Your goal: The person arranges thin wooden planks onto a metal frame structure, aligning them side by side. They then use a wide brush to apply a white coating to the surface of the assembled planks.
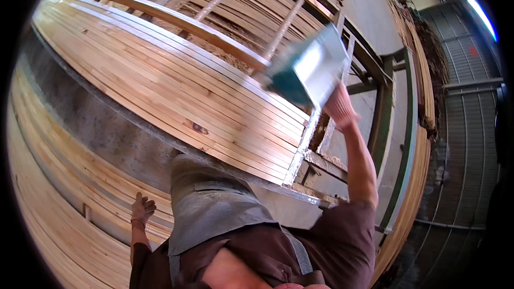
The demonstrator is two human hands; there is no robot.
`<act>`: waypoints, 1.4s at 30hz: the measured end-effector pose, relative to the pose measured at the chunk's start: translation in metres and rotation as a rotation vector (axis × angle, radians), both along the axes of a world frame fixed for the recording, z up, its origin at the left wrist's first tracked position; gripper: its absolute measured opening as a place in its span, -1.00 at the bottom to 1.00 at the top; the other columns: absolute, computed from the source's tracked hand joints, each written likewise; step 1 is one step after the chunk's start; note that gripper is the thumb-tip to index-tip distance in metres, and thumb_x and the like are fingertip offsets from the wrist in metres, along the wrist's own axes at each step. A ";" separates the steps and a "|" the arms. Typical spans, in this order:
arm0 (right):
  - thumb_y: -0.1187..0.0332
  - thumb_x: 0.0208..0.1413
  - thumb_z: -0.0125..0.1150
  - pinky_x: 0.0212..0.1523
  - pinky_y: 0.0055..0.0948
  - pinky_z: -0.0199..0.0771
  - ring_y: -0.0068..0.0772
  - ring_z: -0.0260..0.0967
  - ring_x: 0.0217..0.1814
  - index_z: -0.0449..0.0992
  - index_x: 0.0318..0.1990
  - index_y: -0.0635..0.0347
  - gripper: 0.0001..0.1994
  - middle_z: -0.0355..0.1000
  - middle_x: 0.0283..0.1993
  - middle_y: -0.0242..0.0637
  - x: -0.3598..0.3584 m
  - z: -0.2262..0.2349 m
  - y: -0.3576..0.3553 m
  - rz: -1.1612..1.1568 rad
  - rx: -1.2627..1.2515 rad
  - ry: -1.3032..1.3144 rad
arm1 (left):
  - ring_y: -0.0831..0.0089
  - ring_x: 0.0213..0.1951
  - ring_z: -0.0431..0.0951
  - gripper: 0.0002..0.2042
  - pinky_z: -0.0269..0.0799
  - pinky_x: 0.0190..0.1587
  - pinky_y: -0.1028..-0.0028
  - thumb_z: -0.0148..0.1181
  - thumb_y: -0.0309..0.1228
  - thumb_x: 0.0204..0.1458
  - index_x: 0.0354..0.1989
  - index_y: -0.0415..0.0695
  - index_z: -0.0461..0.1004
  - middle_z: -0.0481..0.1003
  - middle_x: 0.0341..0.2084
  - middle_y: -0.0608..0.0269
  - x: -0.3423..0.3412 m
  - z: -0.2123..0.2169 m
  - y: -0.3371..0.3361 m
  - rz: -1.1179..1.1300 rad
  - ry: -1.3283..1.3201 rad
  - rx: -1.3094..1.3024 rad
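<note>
Teal scoop-shaped tool (309, 68), gripped in the right hand (340, 106), extends leftward near the rack's (296, 162) far-right corner; left hand (143, 208) empty, fingers spread.

Right hand (340, 108) extends forward; left hand (143, 208) hangs loose.

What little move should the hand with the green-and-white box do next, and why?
Maybe the right hand should slow down and steady the green-and-white box. The box looks blurred, as if it is moving, near the end of the boards. Only that hand seems to hold it; the left hand is away from it, fingers open.
</note>
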State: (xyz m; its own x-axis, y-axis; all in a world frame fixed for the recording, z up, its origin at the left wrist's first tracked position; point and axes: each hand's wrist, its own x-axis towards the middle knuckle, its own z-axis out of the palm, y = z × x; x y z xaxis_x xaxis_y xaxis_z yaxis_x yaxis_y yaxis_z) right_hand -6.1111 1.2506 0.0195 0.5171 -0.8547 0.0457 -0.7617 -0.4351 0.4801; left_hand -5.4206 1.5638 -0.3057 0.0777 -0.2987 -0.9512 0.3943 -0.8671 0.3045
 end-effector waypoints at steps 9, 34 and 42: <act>0.20 0.21 0.01 0.13 -0.18 0.32 -0.30 0.38 0.22 0.52 0.11 0.06 -0.63 0.51 0.12 -0.33 -0.092 -0.008 0.237 -0.605 0.580 -0.133 | 0.16 -0.33 0.68 -0.26 0.51 -0.21 0.23 0.00 0.17 0.14 0.20 -0.32 0.35 0.65 -0.17 -0.05 -0.056 0.018 0.013 -0.392 -0.042 0.166; 0.31 0.15 0.07 -0.34 -0.19 0.60 -0.18 0.62 -0.26 0.69 -0.24 0.16 -0.75 0.62 -0.25 -0.13 0.423 -0.061 -0.232 -0.021 0.467 -0.377 | 0.40 -0.54 0.42 -0.54 0.32 -0.44 0.48 -0.05 0.16 0.25 -0.17 -0.04 0.37 0.48 -0.46 0.20 0.073 0.009 -0.034 0.064 0.156 -0.085; 0.35 0.28 0.03 0.00 -0.46 0.46 -0.45 0.37 -0.11 0.53 -0.24 0.11 -0.86 0.44 -0.15 -0.36 0.097 -0.074 0.028 0.076 0.281 0.314 | 0.40 -0.60 0.45 -0.50 0.31 -0.56 0.48 0.05 0.19 0.21 -0.24 -0.07 0.35 0.49 -0.58 0.21 0.000 0.002 0.014 -0.064 -0.011 0.003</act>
